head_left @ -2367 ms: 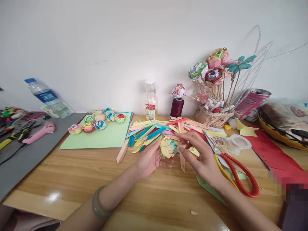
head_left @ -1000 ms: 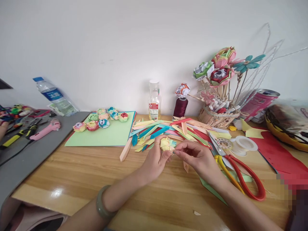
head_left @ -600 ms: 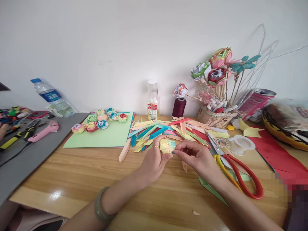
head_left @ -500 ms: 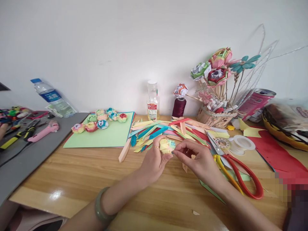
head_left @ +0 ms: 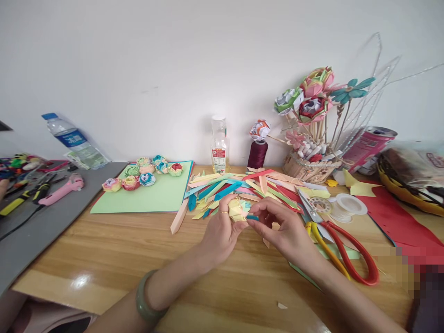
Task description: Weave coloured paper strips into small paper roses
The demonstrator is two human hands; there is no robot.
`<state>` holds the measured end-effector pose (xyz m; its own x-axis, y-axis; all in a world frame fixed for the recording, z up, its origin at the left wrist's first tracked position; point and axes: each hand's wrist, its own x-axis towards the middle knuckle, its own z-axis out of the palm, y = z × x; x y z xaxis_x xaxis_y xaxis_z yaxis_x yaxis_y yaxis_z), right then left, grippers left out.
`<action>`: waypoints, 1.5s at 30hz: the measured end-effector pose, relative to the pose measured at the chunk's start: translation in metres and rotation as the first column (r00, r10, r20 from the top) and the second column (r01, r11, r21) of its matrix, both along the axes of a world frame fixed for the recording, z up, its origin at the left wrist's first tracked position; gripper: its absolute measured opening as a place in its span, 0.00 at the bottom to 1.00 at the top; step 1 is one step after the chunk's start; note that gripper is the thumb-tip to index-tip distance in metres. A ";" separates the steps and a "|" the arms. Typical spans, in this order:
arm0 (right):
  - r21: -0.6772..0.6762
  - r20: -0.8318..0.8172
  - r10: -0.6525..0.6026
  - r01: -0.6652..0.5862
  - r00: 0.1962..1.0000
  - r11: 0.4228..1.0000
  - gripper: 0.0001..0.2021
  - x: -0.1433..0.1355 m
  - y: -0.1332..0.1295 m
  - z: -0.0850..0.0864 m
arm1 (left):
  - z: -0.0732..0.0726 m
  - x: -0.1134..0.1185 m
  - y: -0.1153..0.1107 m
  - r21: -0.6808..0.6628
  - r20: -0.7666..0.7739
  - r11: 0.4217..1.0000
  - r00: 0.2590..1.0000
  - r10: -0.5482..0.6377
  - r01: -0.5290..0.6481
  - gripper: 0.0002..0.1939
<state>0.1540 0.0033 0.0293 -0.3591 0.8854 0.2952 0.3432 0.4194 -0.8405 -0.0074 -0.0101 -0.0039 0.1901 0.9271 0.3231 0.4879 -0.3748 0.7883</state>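
Observation:
My left hand (head_left: 222, 231) is wrapped round a small folded-paper flower (head_left: 238, 210), pale yellow with light green and pink parts. At the flower's right side, my right hand (head_left: 277, 222) has thumb and forefinger pinched on a blue paper piece (head_left: 253, 217). Just behind both hands lies a loose pile of folded paper strips (head_left: 222, 187) in many colours. Several finished paper flowers (head_left: 147, 179) sit on a light green sheet (head_left: 138, 201) to the left.
Red and yellow scissors (head_left: 357, 252) and spools (head_left: 350, 203) lie right of my hands. Behind stand a clear bottle (head_left: 219, 148), a purple thread cone (head_left: 257, 155) and a basket (head_left: 308, 169) of flowers. A pink glue gun (head_left: 64, 189) lies on a grey mat (head_left: 45, 231).
More of the blue paper piece shows between the fingers of my right hand. Both hands stay at the flower, almost unmoved.

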 end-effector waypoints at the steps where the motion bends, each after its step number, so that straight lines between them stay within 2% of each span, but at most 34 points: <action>1: -0.010 -0.002 0.002 -0.002 1.000 1.000 0.05 0.000 0.000 0.000 | 0.000 0.000 0.000 -0.004 -0.009 1.000 1.000 0.005 -0.005 0.26; 8: -0.069 -0.026 0.001 -0.003 1.000 0.998 0.06 0.001 0.002 -0.003 | 0.001 0.000 0.000 -0.013 -0.020 1.000 1.000 0.004 -0.004 0.26; 19: -0.114 -0.032 0.080 -0.083 0.996 0.990 0.09 0.002 0.001 0.006 | 0.000 0.000 -0.001 0.014 -0.054 0.999 0.998 -0.032 0.032 0.26; 22: -0.038 0.009 0.036 -0.035 0.999 0.999 0.08 0.000 0.001 0.004 | 0.000 0.000 -0.001 0.030 -0.049 0.998 0.997 -0.055 0.057 0.25; 25: 0.126 0.072 -0.025 0.016 0.997 0.992 0.07 -0.002 -0.002 0.001 | -0.001 0.001 -0.001 0.021 -0.049 0.998 0.997 -0.054 0.055 0.25; 29: 0.363 0.122 -0.113 0.062 0.986 0.930 0.06 -0.003 -0.004 -0.003 | -0.001 0.002 -0.001 -0.009 -0.036 0.999 0.999 -0.039 0.038 0.25; 32: 0.415 0.135 -0.141 0.073 0.981 0.907 0.06 -0.004 -0.003 -0.005 | 0.000 0.002 -0.002 -0.015 -0.014 0.999 0.999 -0.041 0.041 0.24; 36: 0.381 0.127 -0.124 0.067 0.984 0.922 0.06 -0.003 -0.004 -0.004 | 0.000 0.002 -0.002 -0.048 -0.008 0.998 1.000 -0.029 0.029 0.25; 39: 0.303 0.111 -0.088 0.050 0.990 0.952 0.08 0.000 -0.006 -0.001 | 0.000 0.002 -0.002 -0.045 -0.003 0.999 1.000 -0.016 0.015 0.25; 45: -0.029 -0.035 -0.005 0.004 0.999 1.000 0.12 0.001 -0.005 0.006 | 0.001 0.003 -0.002 -0.072 0.010 0.997 1.000 0.022 -0.021 0.24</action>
